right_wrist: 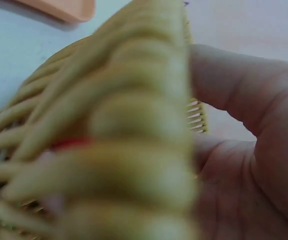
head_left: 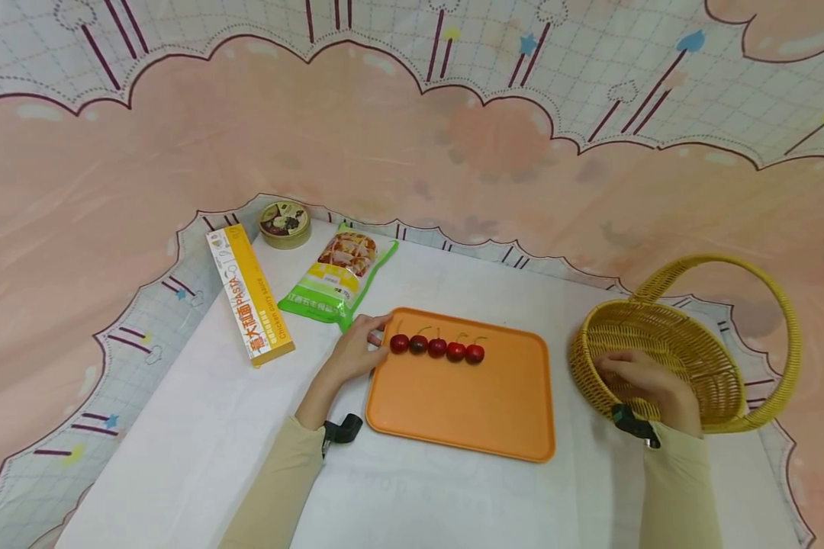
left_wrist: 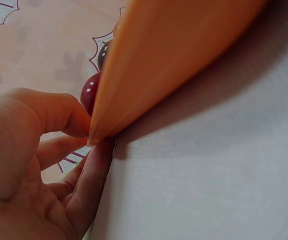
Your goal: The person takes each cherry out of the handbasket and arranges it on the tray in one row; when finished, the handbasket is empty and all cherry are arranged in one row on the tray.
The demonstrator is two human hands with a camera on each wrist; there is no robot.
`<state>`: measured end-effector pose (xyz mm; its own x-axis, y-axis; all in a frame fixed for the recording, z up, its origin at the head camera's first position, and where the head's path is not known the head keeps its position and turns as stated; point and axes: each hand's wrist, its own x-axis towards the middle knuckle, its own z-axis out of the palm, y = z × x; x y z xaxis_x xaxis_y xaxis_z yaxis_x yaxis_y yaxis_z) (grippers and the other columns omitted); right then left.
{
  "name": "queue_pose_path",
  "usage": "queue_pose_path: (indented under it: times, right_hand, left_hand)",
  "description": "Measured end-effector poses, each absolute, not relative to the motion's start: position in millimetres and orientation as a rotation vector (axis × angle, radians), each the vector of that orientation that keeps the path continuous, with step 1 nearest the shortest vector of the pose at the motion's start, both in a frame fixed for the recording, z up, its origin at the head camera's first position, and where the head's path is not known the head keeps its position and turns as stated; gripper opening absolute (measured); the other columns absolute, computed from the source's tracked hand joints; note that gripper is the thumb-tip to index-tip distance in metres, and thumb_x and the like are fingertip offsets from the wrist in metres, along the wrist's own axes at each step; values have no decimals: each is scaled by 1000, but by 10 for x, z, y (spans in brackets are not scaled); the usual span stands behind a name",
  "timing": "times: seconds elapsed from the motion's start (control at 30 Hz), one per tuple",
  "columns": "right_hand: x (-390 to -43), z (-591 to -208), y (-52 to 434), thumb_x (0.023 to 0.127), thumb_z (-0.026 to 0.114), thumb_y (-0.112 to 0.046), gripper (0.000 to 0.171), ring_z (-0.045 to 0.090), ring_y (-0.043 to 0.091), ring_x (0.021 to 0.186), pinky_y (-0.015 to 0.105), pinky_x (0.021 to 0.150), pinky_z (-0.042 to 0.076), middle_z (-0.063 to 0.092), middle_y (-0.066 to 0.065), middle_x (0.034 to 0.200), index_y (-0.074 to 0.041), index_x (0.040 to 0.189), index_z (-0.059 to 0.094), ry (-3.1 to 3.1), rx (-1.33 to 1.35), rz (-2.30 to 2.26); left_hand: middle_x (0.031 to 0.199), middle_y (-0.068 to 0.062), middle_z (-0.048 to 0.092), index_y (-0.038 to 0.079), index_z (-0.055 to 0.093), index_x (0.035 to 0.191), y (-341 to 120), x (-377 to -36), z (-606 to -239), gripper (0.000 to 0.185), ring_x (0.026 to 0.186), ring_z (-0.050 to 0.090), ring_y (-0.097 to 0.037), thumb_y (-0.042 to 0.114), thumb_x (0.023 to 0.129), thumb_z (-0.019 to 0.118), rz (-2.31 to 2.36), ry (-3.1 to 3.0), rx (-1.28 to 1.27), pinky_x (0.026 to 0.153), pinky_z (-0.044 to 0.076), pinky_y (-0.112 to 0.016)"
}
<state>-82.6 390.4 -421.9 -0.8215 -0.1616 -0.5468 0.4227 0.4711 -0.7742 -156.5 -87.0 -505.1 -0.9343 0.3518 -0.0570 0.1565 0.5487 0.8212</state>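
White cloth bears a tray (head_left: 460, 404) whose corner the left hand (head_left: 354, 352) pinches, the right hand (head_left: 648, 385) gripping the basket (head_left: 666, 335); tilting could roll the cherries (head_left: 437, 348).

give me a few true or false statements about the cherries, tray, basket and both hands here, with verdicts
1. Five cherries lie in a row on the orange tray. True.
2. The right hand grips the rim of the wicker basket. True.
3. The left hand rests on the pasta box. False: it is at the tray's near-left corner, fingers on the edge by the end cherry.
4. The basket stands on the tray. False: it sits on the white cloth, right of the tray.
5. The round tin lies beyond the green packet. True.
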Motion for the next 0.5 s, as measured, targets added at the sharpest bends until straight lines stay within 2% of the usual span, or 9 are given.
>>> queue_pose_path:
  times: [0.13,0.23,0.33,0.4,0.5]
  right_hand:
    - [-846,-4197,3921,102,50,-11,25,59,7,79,25,71,53,63,-7,90,3,113,67,2163,176,-1433]
    - [-853,-4175,3928,100,54,-7,28,63,5,85,23,77,53,67,-10,95,11,119,64,2187,141,-1483]
    - [-850,-4149,3926,99,55,-5,38,66,6,91,22,80,53,67,-10,101,21,126,51,2224,100,-1503]
    - [-847,-4130,3915,99,55,-5,44,67,7,92,22,81,53,67,-10,103,23,131,45,2248,100,-1519]
    - [-849,-4088,3900,100,55,-8,45,68,7,92,23,80,54,67,-12,104,22,131,45,2282,130,-1539]
  left_hand:
    - [122,-14,53,7,51,144,-866,-1568,-5057,62,90,58,-20,8,85,66,1339,2571,431,80,48,-34]
    - [122,-15,53,7,50,144,-868,-1568,-5060,62,90,59,-20,7,85,66,1342,2573,438,79,48,-34]
    - [121,-15,52,6,50,144,-873,-1568,-5059,62,90,58,-19,7,84,66,1344,2573,442,79,48,-34]
    - [121,-15,53,6,51,144,-875,-1567,-5057,62,89,58,-20,7,84,66,1344,2574,442,79,47,-34]
    - [121,-15,53,6,51,144,-877,-1569,-5058,61,89,58,-20,6,84,66,1342,2575,442,79,47,-33]
